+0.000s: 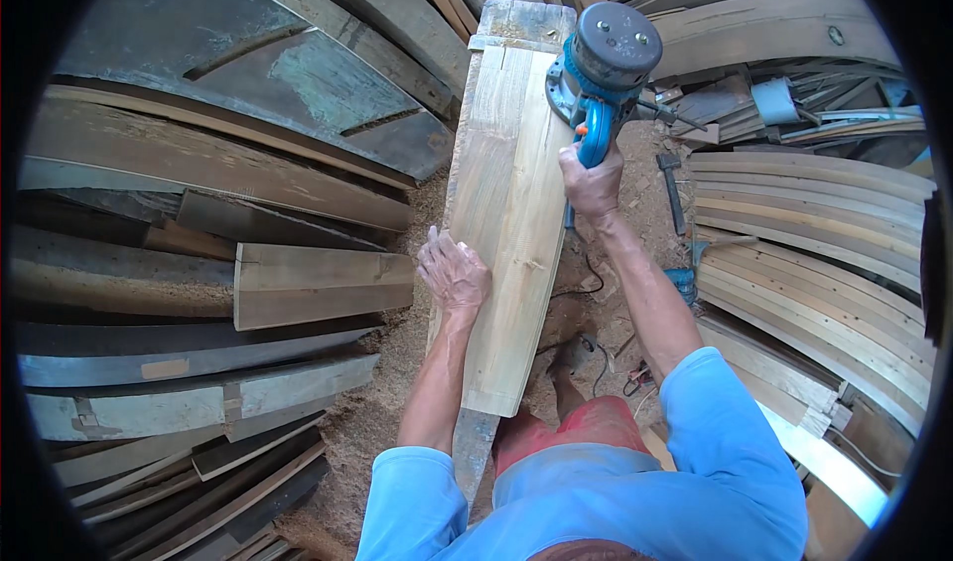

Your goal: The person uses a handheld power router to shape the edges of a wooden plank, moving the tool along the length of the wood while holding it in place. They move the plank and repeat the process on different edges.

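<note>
A long pale wooden board [516,243] lies lengthwise in front of me on a worn bench plank [526,20]. My right hand [593,179] is closed around the blue handle of a router [601,65] with a round grey top. The router stands at the board's far right edge; its bit is hidden under the base. Dusty with sawdust, my left hand [455,271] rests palm down on the board's left edge, fingers apart and reaching a little past it. A dark cord [586,288] hangs beside the board on the right.
Planks and curved boards [208,159] are stacked along the left. More curved pale boards [809,213] lie on the right. A hammer [672,194] and a blue power tool [683,283] lie on the sawdust-covered surface right of the bench. Offcuts [844,94] pile up at the far right.
</note>
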`<state>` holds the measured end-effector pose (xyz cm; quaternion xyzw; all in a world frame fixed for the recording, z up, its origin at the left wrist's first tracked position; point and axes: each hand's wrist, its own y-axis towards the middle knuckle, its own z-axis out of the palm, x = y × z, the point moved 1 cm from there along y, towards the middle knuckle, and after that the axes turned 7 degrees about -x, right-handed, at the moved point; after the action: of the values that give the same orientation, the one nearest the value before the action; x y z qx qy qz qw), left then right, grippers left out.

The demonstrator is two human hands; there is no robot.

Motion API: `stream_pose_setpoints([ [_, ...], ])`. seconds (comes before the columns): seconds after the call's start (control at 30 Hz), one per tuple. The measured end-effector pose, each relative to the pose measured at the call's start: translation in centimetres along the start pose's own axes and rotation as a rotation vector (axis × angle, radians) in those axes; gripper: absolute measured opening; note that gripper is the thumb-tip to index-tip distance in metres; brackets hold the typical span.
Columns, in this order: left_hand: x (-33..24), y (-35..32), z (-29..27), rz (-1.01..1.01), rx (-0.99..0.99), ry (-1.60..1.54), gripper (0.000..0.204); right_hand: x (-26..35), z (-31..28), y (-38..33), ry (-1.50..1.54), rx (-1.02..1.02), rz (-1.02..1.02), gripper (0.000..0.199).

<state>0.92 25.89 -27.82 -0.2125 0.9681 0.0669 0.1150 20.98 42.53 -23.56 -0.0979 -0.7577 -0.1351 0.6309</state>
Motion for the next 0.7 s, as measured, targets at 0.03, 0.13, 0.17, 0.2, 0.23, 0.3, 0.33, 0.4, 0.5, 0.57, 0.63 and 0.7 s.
stream_pose_setpoints([
  [0.03,0.0,0.0,0.0,0.000,0.003,-0.011,0.046,-0.2,0.2,1.1,-0.005,-0.001,-0.001,0.034],
  [0.13,0.0,0.1,-0.1,-0.004,0.019,-0.033,0.047,-1.0,0.6,4.2,-0.032,-0.014,-0.042,0.038],
  [0.17,-0.2,0.2,-0.2,-0.007,0.032,-0.033,0.047,-1.3,0.8,5.2,-0.034,-0.027,-0.072,0.038],
  [0.2,-0.1,0.1,-0.3,-0.015,0.044,-0.032,0.047,-1.2,1.1,5.8,-0.035,-0.036,-0.101,0.038],
  [0.23,0.1,0.1,-0.2,-0.019,0.049,-0.034,0.048,-1.0,1.2,6.5,-0.060,-0.037,-0.109,0.039],
  [0.3,0.4,0.2,0.3,-0.026,0.064,-0.037,0.051,-1.0,1.5,7.5,-0.066,-0.045,-0.141,0.040],
  [0.33,0.5,0.1,0.3,-0.026,0.059,-0.036,0.051,-1.1,1.6,7.7,-0.070,-0.049,-0.155,0.040],
  [0.4,0.6,0.0,0.3,-0.021,0.052,-0.036,0.052,-1.3,1.6,7.3,-0.066,-0.063,-0.165,0.041],
  [0.5,0.1,0.1,0.4,-0.022,0.042,-0.044,0.053,-1.7,0.7,5.8,-0.084,-0.100,-0.214,0.040],
  [0.57,0.4,0.1,0.7,-0.016,0.007,-0.038,0.052,-1.3,0.4,3.0,-0.101,-0.077,-0.180,0.038],
  [0.63,0.7,-0.1,0.8,-0.009,-0.011,-0.030,0.052,-0.4,0.0,-0.6,-0.105,-0.061,-0.147,0.034],
  [0.7,0.8,-0.2,1.0,0.007,-0.014,-0.027,0.051,0.8,-0.9,-5.1,-0.072,-0.055,-0.096,0.035],
])
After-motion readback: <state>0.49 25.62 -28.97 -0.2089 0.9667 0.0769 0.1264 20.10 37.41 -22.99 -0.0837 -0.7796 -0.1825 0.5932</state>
